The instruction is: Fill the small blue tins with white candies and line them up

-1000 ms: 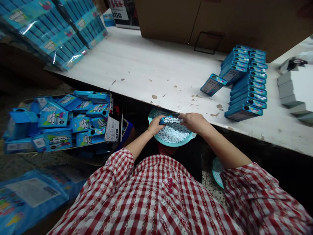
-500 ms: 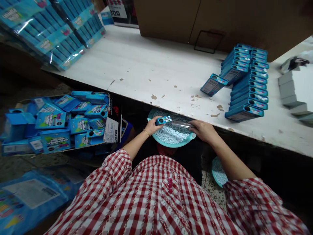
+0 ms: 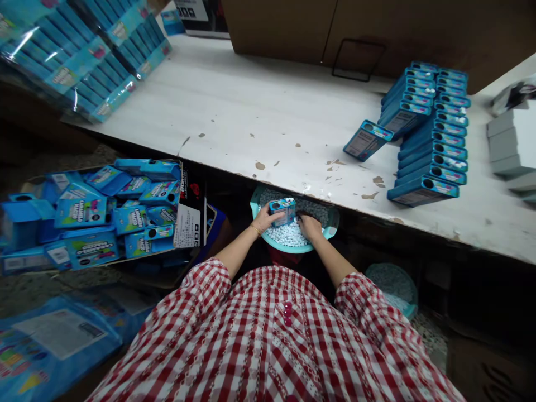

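A small blue box is gripped by my left hand, upright over a turquoise basin. White pellets fill the basin below it. Just right of the box, my right hand reaches down into the basin with its fingers bent; the fingertips are dark and partly hidden, so what they hold cannot be made out. The clear scoop seen earlier does not show now.
Filled blue boxes stand in rows on the white table. A carton of blue boxes is at the left. Wrapped packs lie back left. A second basin sits lower right.
My right hand has moved left and down into the basin, and the clear scoop is no longer visible. The box in my left hand has turned, now showing its broad side.
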